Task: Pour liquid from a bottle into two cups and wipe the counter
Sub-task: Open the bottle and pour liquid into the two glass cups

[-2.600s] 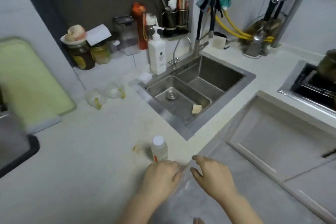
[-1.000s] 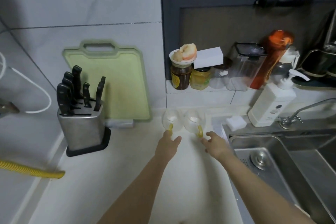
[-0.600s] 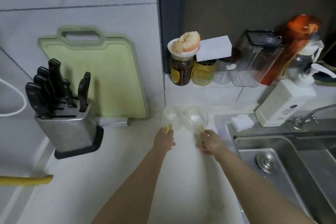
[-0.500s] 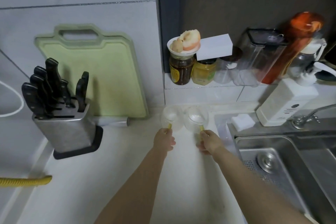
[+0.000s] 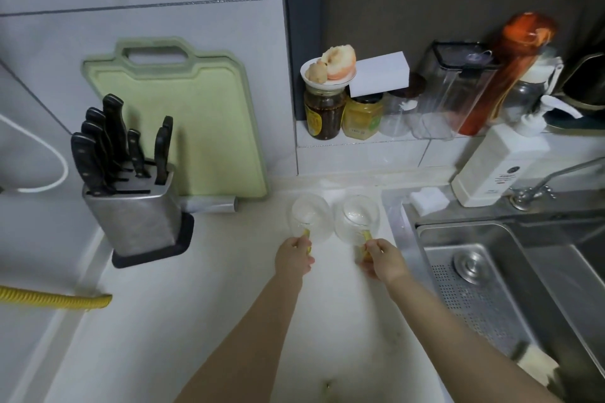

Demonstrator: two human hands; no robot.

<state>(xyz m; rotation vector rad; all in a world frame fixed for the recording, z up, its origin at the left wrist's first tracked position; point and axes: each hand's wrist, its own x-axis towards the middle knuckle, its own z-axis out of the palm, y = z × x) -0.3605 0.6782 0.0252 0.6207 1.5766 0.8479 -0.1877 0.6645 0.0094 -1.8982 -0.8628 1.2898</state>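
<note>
You were at the fetching step: nothing poured yet, and no bottle in view. Your left hand (image 5: 293, 257) had its fingers curled, pinching the yellow handle of the left cup (image 5: 309, 217); your right hand (image 5: 381, 258) pinched the handle of the right cup (image 5: 357, 218) likewise. Both cups sat just beyond your fingertips on the counter (image 5: 196, 321), side by side, nearly touching, handles pointing back toward you. They looked tipped, mouths facing up toward you, though I couldn't tell for sure. Next, I'd judge, you needed to draw both cups nearer and stand them upright for pouring.
</note>
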